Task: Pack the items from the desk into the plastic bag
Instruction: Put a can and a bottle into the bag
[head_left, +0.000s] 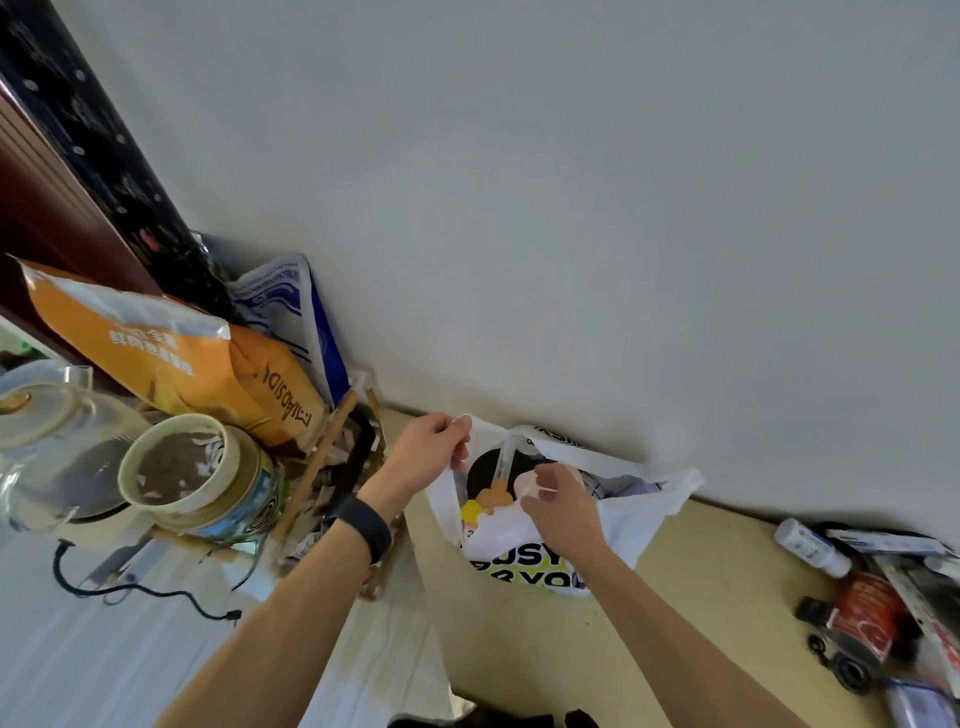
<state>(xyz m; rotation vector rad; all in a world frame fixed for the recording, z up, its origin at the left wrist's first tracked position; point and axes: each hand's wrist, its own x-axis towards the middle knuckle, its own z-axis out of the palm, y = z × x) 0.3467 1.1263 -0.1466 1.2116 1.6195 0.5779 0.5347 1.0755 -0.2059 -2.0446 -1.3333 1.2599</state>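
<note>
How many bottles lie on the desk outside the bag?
2, both at the right: a white bottle by the wall, a red-labelled bottle in front of it. Clutter beside them may hide more.

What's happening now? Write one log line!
left hand: pinches plastic bag rim | right hand: pinches near rim | bag: open, items inside | desk: white bottle, red packet unpacked

Left grip (427, 453) and right grip (560, 508) both pinch, outstretched.
</note>
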